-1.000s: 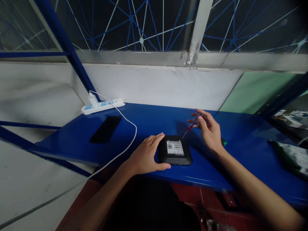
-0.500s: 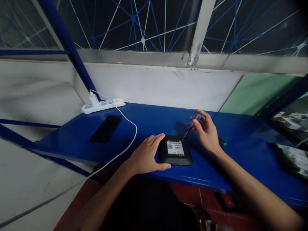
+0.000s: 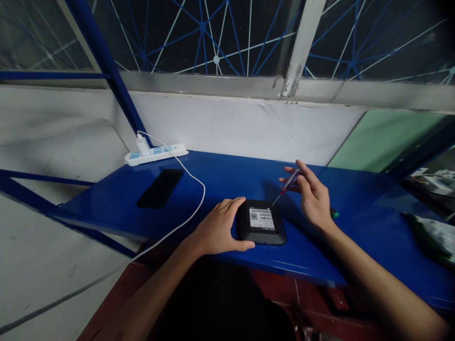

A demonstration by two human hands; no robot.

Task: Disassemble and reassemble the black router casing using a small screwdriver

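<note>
A square black device [image 3: 245, 234] lies on the blue table, its white label [image 3: 262, 219] with a QR code facing up. My left hand [image 3: 218, 229] clasps its left side, fingers at the far edge and thumb at the near edge. In my right hand [image 3: 314, 199] is a screwdriver [image 3: 292, 180] with a clear purplish handle and a red collar. It slants down to the left, and its thin tip meets the device near the far right corner. Whether the tip sits in a screw is too small to tell.
A black phone [image 3: 159, 188] lies on the table [image 3: 227, 173] at left. Behind it is a white power strip [image 3: 156, 154] whose plugged-in charger trails a white cable [image 3: 203, 192]. A small green object [image 3: 334, 214] is partly behind my right wrist; a green-and-white packet [image 3: 435, 237] lies far right.
The fingers of my right hand have shifted on the screwdriver handle, showing more of it. The tip stays at the same corner. My left hand keeps its hold; the whole view has shifted slightly.
</note>
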